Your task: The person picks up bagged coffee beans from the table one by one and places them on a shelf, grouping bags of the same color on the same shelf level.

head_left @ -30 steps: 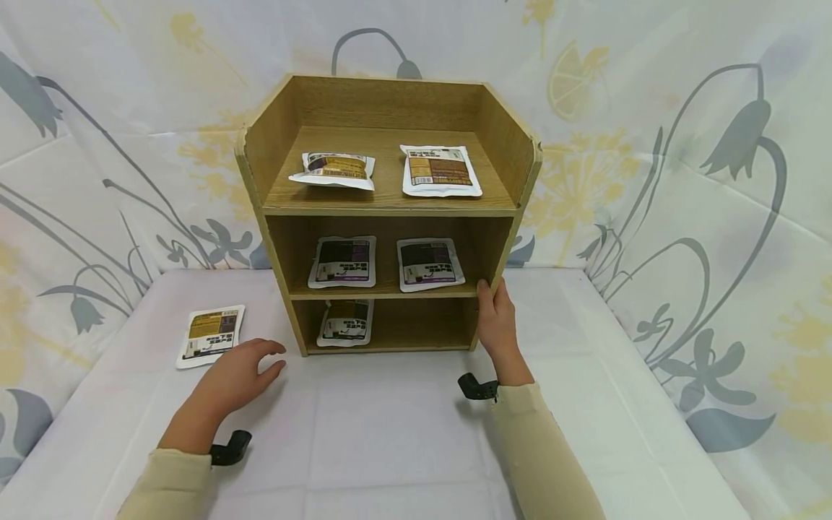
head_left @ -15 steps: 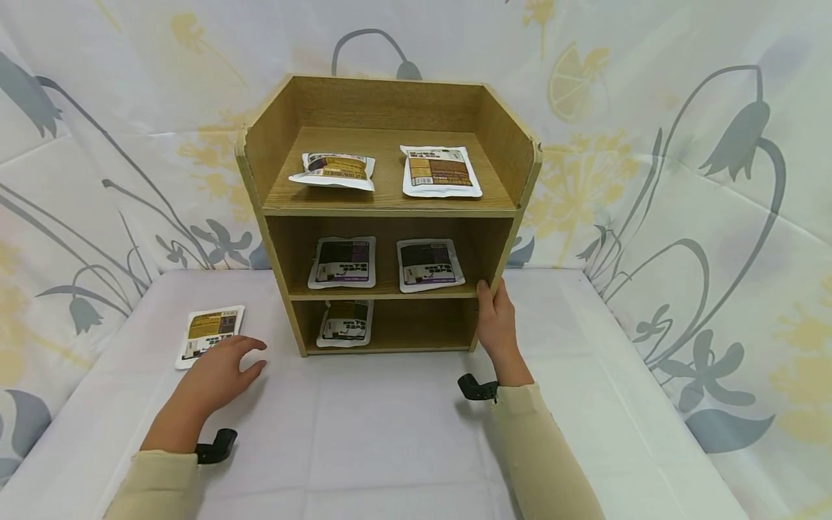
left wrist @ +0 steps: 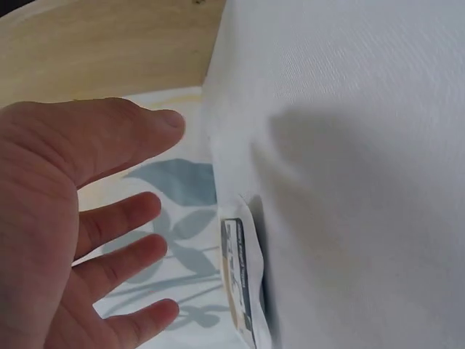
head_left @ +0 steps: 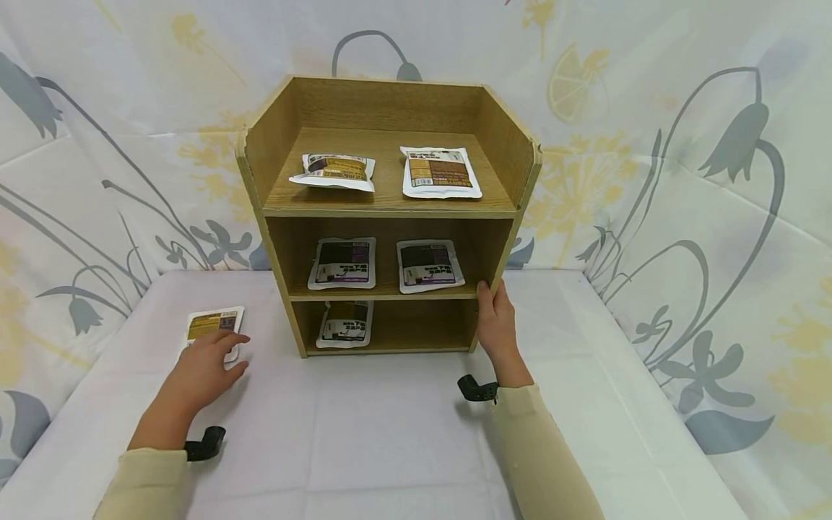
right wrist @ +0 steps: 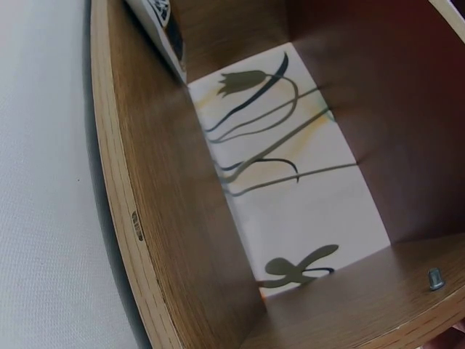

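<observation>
On the left of the white-covered table lies a white food pouch (head_left: pixel 214 326) with a yellow and dark label. My left hand (head_left: pixel 198 368) is over its near part in the head view and hides some of it. In the left wrist view that hand (left wrist: pixel 94 218) has thumb and fingers spread, with a gap between them and the pouch (left wrist: pixel 238 280). My right hand (head_left: pixel 497 328) grips the right side panel of a small wooden shelf (head_left: pixel 390 213), thumb at the front edge. The right wrist view looks into the shelf's bottom compartment (right wrist: pixel 167 218); only a sliver of hand shows there.
Two pouches, left (head_left: pixel 334 170) and right (head_left: pixel 442 173), lie on the top tier. Two dark-labelled pouches, left (head_left: pixel 342 263) and right (head_left: pixel 430 266), are in the middle tier. Another pouch (head_left: pixel 346 323) is at the bottom left. Floral cloth (head_left: pixel 650 180) hangs behind.
My left hand has moved left, away from the shelf and over the pouch on the table. The right hand and the shelf have stayed in place.
</observation>
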Available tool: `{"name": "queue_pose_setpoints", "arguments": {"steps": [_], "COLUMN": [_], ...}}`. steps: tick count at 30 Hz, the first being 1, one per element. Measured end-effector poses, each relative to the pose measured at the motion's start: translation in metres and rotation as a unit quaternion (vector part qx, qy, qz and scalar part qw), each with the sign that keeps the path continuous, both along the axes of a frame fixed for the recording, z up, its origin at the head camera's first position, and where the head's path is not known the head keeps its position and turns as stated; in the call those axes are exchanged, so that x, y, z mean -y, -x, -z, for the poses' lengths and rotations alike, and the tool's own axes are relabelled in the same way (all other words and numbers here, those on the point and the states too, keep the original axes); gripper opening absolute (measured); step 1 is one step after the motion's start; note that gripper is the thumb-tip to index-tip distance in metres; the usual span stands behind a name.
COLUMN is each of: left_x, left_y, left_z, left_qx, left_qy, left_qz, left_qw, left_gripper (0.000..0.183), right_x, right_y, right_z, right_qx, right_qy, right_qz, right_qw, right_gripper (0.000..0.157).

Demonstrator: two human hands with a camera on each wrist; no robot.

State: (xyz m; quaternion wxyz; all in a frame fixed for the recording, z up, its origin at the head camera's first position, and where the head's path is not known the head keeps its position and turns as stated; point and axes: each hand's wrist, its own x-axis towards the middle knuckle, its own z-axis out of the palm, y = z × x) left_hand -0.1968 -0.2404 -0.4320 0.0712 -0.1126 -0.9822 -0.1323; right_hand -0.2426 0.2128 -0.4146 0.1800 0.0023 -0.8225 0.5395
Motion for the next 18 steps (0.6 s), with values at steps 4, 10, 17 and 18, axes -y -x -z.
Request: {"name": "queue_pose_setpoints", "arguments": {"steps": [4, 10, 17, 18], "left_x": [0.004, 0.008, 0.011, 0.012], "left_y": [0.001, 0.002, 0.005, 0.006], "left_z": [0.001, 0.003, 0.006, 0.007], "left_qx": [0.011, 0.035, 0.063, 0.064], "left_qy": [0.007, 0.008, 0.010, 0.011], "left_qz": [-0.008, -0.025, -0.046, -0.048], "left_qw": [0.9999, 0.9990, 0.9969, 0.9967], "left_gripper": [0.044, 0.050, 0.051, 0.051], "right_x": [0.000, -0.001, 0.000, 0.000], "right_y": [-0.001, 0.000, -0.001, -0.001], "right_z": [0.000, 0.001, 0.000, 0.000], "right_qx": [-0.003, -0.006, -0.001, 0.001], "right_qy": [-0.003, -0.006, -0.007, -0.007], "right_qz": [0.001, -0.001, -0.001, -0.001], "right_qw": [1.000, 1.000, 1.000, 1.000], "right_gripper": [0.053, 0.053, 0.053, 0.053]}}
